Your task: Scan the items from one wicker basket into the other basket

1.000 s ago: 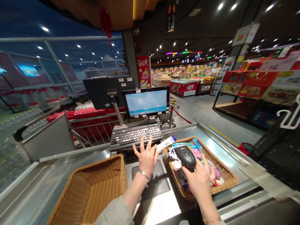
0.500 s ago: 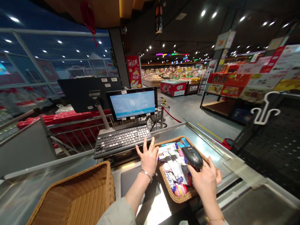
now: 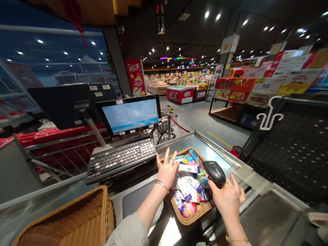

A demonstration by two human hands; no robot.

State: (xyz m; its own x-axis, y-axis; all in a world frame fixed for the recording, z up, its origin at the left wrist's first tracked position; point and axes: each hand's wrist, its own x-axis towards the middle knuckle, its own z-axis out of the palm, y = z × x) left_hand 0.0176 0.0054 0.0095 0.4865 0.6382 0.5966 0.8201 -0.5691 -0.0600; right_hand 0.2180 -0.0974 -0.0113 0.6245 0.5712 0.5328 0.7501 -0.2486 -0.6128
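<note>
Over the left side of a wicker basket of small packaged goods, my left hand has several fingers fanned out. Its thumb side meets the end of a white-and-blue packet whose barcode faces up; the pinch itself is partly hidden. My right hand is wrapped round a black handheld barcode scanner, its head above the basket's right side. Its grip is mostly hidden by the hand. Under the scanner lie more white-and-blue packets and a pink round package.
A second wicker basket stands at the lower left. Behind my left hand are a black keyboard and a lit monitor. The metal counter continues behind the goods; a white hook hangs at the right.
My view has turned slightly to the right. My left hand and the white-and-blue packet have shifted right over the basket, exposing small blue and yellow items. The scanner stays in my right hand.
</note>
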